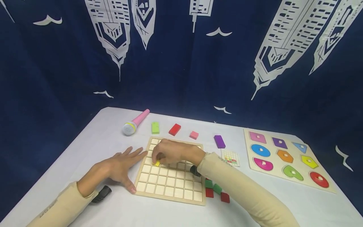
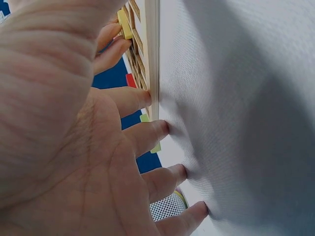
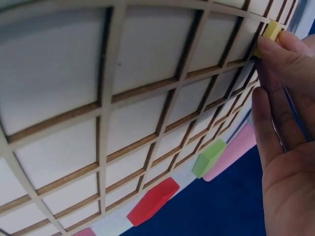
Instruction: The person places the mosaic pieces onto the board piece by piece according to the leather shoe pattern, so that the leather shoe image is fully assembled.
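Observation:
My right hand point(image 1: 169, 152) pinches a small yellow block point(image 3: 269, 37) between thumb and fingertips. In the head view that block sits low over a cell in the left part of the wooden grid board point(image 1: 164, 198). Spread flat-fingered, my left hand point(image 1: 120, 167) rests beside the board's left edge. Its thumb touches the near left corner, and the index fingertip point(image 2: 143, 98) lies against the frame; the other fingertips press on the white cloth. Bare pale cells fill the part of the board that shows, while my right hand and forearm hide some of it.
Beyond the board lie a pink microphone point(image 1: 139, 119) and light green point(image 1: 155, 128), red point(image 1: 175, 129), pink point(image 1: 194, 135) and purple point(image 1: 219, 142) blocks. A small pattern card point(image 1: 231, 157), several red and green cubes point(image 1: 209, 192) and a shape puzzle point(image 1: 276, 170) are on the right.

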Action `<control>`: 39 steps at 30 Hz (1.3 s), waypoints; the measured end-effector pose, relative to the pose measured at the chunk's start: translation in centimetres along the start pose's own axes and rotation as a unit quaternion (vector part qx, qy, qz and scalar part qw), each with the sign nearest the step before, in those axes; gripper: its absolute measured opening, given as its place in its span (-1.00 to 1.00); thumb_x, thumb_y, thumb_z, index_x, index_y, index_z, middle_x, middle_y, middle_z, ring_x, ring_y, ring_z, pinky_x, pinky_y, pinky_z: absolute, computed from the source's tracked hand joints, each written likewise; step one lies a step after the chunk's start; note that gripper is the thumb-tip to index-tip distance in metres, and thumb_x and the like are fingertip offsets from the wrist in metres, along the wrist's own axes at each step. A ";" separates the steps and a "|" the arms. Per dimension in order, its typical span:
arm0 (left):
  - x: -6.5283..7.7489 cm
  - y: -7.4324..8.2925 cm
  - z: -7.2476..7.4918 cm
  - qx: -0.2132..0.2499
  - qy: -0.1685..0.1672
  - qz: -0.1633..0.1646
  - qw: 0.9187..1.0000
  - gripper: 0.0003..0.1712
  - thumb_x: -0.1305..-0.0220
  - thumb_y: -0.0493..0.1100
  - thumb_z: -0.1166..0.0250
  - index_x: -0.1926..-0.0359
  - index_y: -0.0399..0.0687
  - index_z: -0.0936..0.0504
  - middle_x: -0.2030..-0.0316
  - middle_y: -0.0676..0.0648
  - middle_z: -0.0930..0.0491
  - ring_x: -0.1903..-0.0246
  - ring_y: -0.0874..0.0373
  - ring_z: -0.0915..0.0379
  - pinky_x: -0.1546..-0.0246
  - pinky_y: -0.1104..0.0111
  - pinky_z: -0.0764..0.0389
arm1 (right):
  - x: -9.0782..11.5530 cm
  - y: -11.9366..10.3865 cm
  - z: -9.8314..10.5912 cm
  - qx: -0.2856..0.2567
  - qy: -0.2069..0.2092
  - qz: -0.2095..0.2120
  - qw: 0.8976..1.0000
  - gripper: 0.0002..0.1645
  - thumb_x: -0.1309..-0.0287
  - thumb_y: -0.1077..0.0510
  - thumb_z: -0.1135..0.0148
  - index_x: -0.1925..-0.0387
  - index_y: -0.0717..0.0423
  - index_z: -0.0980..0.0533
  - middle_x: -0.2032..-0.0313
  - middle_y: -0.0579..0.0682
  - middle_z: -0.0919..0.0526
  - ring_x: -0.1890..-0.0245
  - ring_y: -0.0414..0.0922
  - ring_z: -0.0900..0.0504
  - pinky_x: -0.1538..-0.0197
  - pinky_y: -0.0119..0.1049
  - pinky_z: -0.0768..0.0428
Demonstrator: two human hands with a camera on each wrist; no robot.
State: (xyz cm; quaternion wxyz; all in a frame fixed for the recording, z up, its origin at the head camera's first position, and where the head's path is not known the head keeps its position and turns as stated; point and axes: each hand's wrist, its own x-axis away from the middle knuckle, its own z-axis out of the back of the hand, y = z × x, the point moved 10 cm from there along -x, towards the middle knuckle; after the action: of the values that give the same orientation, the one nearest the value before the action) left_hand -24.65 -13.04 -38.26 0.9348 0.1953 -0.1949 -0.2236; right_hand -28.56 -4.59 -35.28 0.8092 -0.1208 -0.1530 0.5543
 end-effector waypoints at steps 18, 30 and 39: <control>-0.1 0.1 0.0 -0.004 0.002 0.001 1.000 0.54 0.41 0.24 -0.68 -0.57 -0.10 -0.05 -0.58 -0.28 0.10 -0.52 -0.46 0.35 -0.38 -0.44 0.15 | 0.1 -0.1 0.1 -0.004 0.010 0.004 1.000 -0.85 -0.14 0.29 -0.39 0.24 0.06 -0.73 0.29 -0.17 -0.77 0.29 -0.39 -0.61 0.08 -0.64 -0.55; -0.2 0.1 -0.1 -0.007 0.003 0.000 1.000 0.55 0.42 0.24 -0.68 -0.57 -0.11 -0.04 -0.57 -0.29 0.10 -0.52 -0.46 0.34 -0.38 -0.44 0.14 | 1.6 -1.6 -0.8 0.051 -0.001 -0.012 0.999 -0.82 -0.30 0.29 -0.25 0.28 0.01 -0.73 0.23 -0.20 -0.76 0.22 -0.38 -0.64 0.07 -0.64 -0.55; -0.2 0.2 0.0 -0.004 0.003 0.001 1.000 0.55 0.41 0.23 -0.69 -0.57 -0.10 -0.04 -0.58 -0.29 0.10 -0.52 -0.46 0.35 -0.38 -0.44 0.15 | 5.9 -1.3 0.9 0.009 0.025 -0.012 1.000 -0.72 -0.36 0.12 -0.24 -0.03 0.07 -0.69 -0.19 -0.05 -0.65 -0.27 -0.20 -0.56 -0.35 -0.32 -0.48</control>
State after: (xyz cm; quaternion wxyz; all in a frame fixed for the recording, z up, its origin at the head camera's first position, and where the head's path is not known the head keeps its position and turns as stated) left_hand -24.76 -12.81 -38.23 0.9363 0.1923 -0.1913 -0.2232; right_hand -25.74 0.51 -33.33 0.8206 -0.1258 -0.1289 0.5424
